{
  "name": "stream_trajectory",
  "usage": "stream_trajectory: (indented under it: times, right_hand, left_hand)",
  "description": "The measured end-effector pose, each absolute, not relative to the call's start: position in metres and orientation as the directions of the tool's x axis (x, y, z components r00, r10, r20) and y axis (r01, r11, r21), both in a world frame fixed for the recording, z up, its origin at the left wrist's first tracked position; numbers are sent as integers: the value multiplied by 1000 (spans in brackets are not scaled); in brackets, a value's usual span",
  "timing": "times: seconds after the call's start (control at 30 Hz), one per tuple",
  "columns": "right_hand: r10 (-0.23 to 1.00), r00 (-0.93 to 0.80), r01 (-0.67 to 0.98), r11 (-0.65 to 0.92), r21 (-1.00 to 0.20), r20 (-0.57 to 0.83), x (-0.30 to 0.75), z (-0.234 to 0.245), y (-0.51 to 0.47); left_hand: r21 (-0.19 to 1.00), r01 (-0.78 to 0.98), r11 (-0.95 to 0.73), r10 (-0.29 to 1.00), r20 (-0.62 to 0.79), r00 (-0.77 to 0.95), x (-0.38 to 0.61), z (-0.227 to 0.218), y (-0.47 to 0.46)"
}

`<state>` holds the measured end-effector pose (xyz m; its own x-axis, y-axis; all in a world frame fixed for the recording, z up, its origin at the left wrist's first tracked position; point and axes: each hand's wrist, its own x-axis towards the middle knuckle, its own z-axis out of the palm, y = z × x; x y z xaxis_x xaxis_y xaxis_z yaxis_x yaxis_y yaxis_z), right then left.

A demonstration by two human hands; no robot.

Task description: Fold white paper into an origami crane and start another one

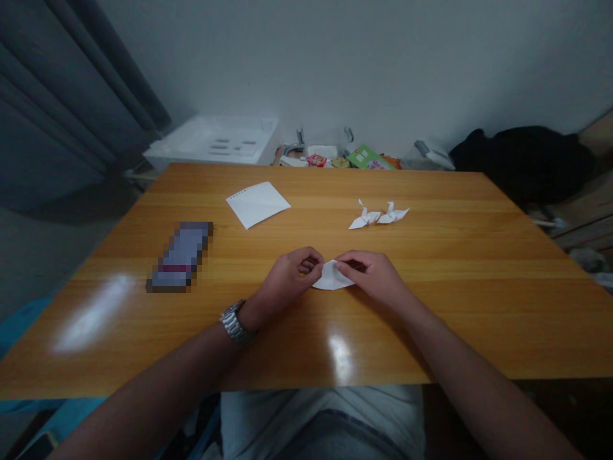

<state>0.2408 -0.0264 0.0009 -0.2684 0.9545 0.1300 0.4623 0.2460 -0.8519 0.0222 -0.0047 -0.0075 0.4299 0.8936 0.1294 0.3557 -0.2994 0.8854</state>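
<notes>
Between my hands is a small folded piece of white paper (332, 277), held just over the wooden table. My left hand (293, 276), with a metal watch (234, 321) on its wrist, pinches the paper's left edge between thumb and finger. On the other side my right hand (373, 273) grips the upper right part, its thumb lying on the front face. Beyond the right hand stand two folded paper cranes (366, 218), side by side and close together. Farther left lies a sheet of white paper (258, 203) with a perforated edge.
A phone-like object (182, 257), blurred by pixelation, lies on the table (454, 306) at the left. Behind the far edge are a white plastic tray (201, 144), a green packet (368, 158) and small items. Dark cloth (522, 156) is heaped at the back right.
</notes>
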Motion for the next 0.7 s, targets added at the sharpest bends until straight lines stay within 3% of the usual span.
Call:
stream_trajectory:
  times: [0.43, 0.7]
  right_hand:
    - [931, -340, 520, 307, -797, 136, 236, 3, -30]
    - [953, -271, 515, 265, -815, 138, 241, 9, -29]
  left_hand:
    - [845, 403, -352, 882, 155, 445, 23, -4, -7]
    - [878, 402, -260, 925, 106, 366, 21, 0, -2]
